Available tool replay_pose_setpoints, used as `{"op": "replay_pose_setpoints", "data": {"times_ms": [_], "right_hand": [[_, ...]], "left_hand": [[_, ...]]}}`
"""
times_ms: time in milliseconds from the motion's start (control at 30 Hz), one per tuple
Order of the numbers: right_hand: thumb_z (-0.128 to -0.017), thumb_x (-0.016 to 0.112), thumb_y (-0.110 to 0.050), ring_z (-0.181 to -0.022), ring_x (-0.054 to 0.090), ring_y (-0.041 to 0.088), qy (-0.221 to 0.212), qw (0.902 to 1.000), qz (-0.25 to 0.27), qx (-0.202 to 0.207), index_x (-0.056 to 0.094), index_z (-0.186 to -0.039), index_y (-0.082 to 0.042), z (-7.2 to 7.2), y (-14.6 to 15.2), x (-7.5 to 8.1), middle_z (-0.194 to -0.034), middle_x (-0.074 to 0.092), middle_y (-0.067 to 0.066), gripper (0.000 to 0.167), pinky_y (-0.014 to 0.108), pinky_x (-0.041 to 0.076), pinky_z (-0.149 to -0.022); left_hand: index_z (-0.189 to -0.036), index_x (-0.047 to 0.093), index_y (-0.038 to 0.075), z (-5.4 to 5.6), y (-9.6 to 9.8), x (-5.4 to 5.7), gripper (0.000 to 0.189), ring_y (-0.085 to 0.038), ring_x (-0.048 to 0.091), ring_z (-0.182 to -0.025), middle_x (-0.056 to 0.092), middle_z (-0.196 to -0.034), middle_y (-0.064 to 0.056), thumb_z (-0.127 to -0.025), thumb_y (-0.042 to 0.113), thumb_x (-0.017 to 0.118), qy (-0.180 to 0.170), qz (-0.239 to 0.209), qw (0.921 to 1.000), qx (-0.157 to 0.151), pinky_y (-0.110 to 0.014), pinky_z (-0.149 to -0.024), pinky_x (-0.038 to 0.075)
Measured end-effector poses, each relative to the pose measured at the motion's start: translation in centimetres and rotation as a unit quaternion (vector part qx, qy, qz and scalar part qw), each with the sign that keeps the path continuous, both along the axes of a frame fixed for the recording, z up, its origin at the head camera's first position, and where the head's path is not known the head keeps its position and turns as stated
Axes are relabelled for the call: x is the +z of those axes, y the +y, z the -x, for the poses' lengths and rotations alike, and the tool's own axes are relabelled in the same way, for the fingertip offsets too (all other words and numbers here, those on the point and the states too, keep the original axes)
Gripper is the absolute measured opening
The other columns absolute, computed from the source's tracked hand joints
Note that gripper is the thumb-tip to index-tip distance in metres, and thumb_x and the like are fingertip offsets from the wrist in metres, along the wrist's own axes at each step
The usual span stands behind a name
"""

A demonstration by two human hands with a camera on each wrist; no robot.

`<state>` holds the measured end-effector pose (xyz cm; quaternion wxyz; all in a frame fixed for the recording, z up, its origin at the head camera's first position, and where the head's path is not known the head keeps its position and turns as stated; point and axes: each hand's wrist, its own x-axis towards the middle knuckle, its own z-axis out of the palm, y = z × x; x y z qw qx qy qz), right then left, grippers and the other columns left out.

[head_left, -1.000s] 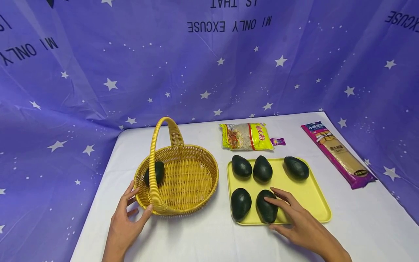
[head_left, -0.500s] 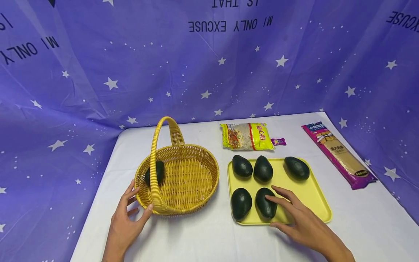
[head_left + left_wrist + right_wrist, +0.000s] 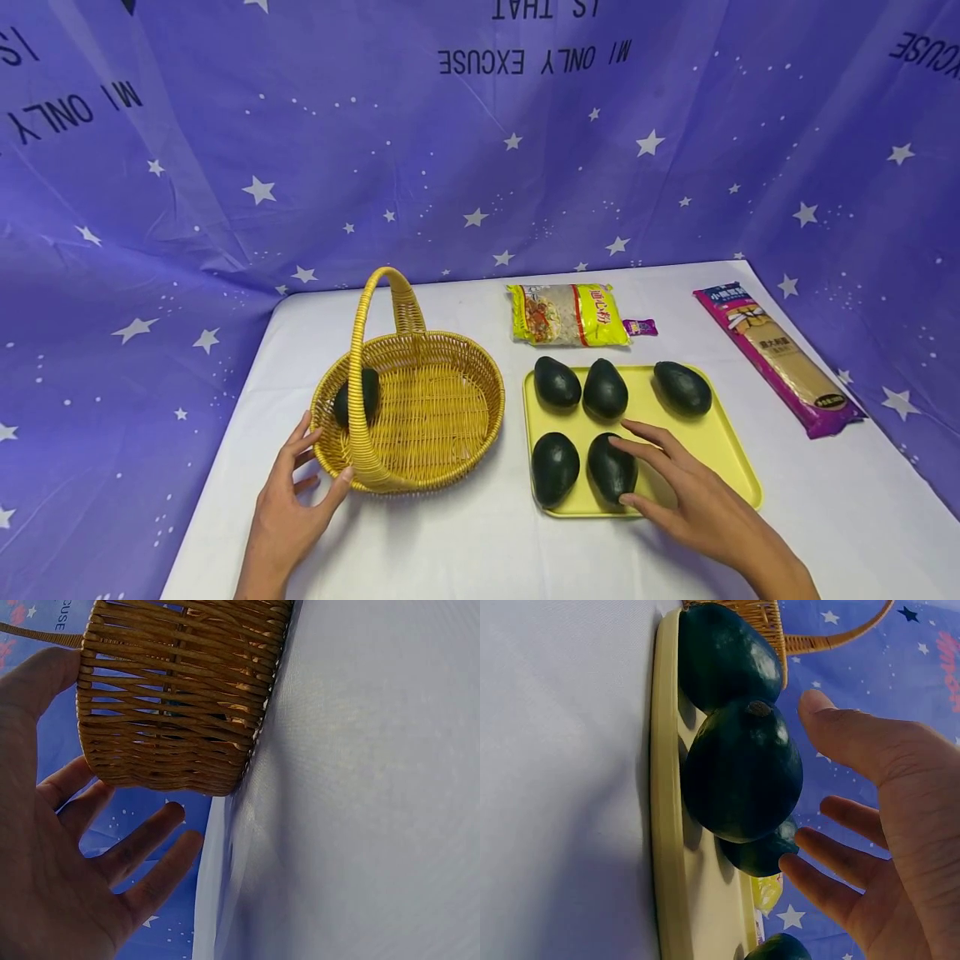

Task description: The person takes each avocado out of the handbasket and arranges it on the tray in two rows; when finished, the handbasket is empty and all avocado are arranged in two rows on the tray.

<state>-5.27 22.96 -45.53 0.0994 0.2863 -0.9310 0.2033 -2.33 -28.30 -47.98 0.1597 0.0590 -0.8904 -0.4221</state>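
A dark green avocado (image 3: 611,468) lies at the front of the yellow tray (image 3: 701,454). Over its right side is my right hand (image 3: 697,500), thumb and fingers spread. In the right wrist view a gap shows between this hand (image 3: 915,817) and the avocado (image 3: 742,772); nothing is held. Left of the tray stands a yellow wicker basket (image 3: 435,408) with one avocado (image 3: 371,396) inside, partly behind the handle. My left hand (image 3: 288,512) rests thumb and fingertips on the basket's near left rim. Its other fingers are spread loose below in the left wrist view.
Several more avocados (image 3: 556,469) lie on the tray. Behind it are a yellow pasta bag (image 3: 567,314) and a small purple packet (image 3: 641,327). A long purple pasta pack (image 3: 780,358) lies at right. A starry purple cloth (image 3: 480,167) rises behind the table.
My right hand has shifted slightly away from me, its thumb now closer to the front avocado's near end. That avocado has tilted a little. My left hand stays at the basket.
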Motion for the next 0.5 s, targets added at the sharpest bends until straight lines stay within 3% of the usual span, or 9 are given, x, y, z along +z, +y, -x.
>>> {"op": "replay_pose_setpoints", "data": {"times_ms": [500], "right_hand": [[-0.086, 0.093, -0.03, -0.131, 0.065, 0.018, 0.009, 0.9995, 0.004, 0.029, 0.056, -0.155, -0.035, 1.5, -1.1, 1.6, -0.158, 0.054, -0.005, 0.079, 0.014, 0.05, -0.104]], "left_hand": [[-0.152, 0.056, 0.015, 0.0, -0.2, -0.1, 0.072, 0.002, 0.055, -0.127, 0.039, -0.172, 0.008, -0.089, 0.021, 0.091, 0.011, 0.033, 0.9994, 0.002, -0.004, -0.091, 0.047]]}}
